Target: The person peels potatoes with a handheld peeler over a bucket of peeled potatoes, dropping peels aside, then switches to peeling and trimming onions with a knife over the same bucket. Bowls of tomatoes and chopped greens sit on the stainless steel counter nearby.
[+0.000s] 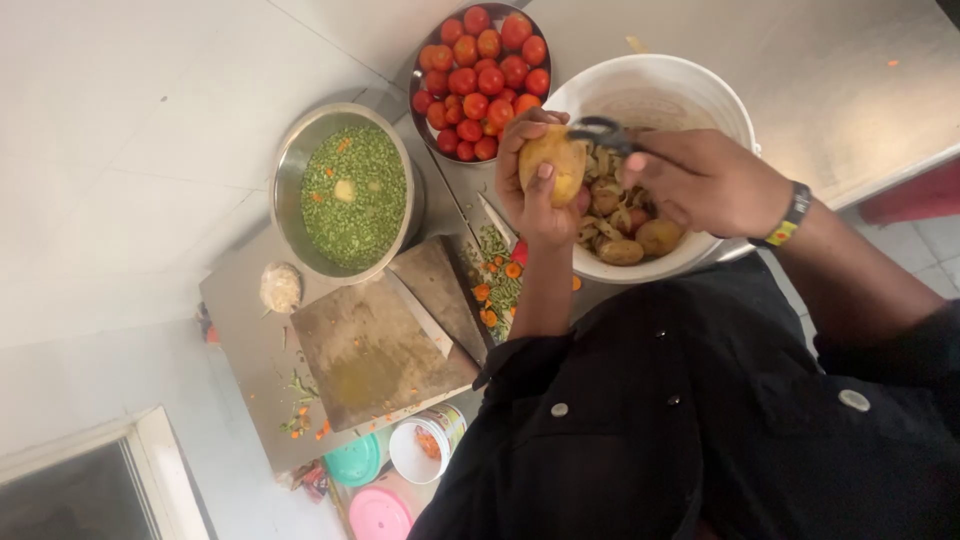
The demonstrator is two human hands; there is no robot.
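Yellow potato [552,160] sits gripped in left hand [535,185], held over rim of white bucket [690,85] of potatoes and peelings. Right hand [700,180] clenches dark-handled peeler [600,132] against potato's top. Steel bowl of chopped greens [350,195], bowl of tomatoes [482,75], wooden board [375,350] lie nearby.

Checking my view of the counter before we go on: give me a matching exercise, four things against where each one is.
Things:
1. potato
2. peeler
3. tomatoes
4. knife

Places:
A. lying on the cutting board
B. in the left hand
C. in the right hand
D. in a metal bowl at the far side of the counter

Pairs: 1-B, 2-C, 3-D, 4-A
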